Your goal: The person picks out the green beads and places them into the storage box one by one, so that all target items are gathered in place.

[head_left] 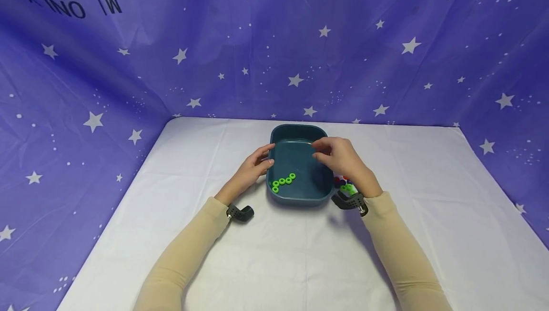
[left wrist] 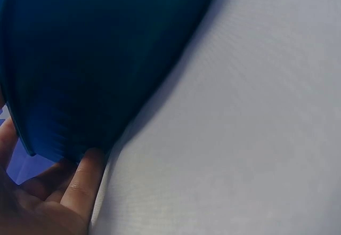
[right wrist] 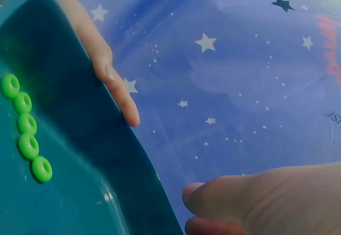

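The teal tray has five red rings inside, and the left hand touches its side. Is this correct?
Not fully: the five rings inside the teal tray are green, not red, as the right wrist view shows. The left hand does touch its side.
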Action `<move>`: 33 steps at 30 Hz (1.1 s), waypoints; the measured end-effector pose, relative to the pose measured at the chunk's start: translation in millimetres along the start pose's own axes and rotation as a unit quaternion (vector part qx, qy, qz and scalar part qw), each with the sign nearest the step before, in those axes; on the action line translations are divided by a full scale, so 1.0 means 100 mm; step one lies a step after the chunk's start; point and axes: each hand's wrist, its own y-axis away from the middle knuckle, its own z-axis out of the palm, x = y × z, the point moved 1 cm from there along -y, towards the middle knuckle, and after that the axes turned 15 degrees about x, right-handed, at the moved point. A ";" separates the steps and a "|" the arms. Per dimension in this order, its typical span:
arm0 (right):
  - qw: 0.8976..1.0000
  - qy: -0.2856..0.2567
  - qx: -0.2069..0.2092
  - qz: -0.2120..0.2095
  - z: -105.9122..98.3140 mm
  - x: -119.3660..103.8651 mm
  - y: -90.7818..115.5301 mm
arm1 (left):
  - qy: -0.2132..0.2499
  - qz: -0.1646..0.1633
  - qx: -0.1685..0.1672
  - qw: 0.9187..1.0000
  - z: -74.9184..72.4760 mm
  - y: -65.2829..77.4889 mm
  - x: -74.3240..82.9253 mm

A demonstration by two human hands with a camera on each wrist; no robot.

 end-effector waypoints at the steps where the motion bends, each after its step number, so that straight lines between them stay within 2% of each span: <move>1: 1.000 0.004 0.002 0.000 -0.02 0.01 0.01 | 0.002 -0.003 0.000 1.000 0.00 0.00 0.00; 13: 0.999 0.042 0.007 0.012 -0.19 0.30 0.12 | -0.005 -0.003 0.002 1.000 0.01 0.01 0.00; 21: 0.998 0.065 0.000 0.022 -0.23 0.51 0.22 | -0.006 -0.003 0.003 1.000 -0.02 -0.01 -0.02; 26: 0.998 0.063 -0.015 0.028 -0.20 0.59 0.25 | -0.003 -0.002 0.002 1.000 -0.03 -0.01 -0.02; 33: 0.998 0.056 -0.041 0.009 -0.07 0.63 0.29 | -0.001 -0.003 0.000 1.000 0.00 -0.01 -0.01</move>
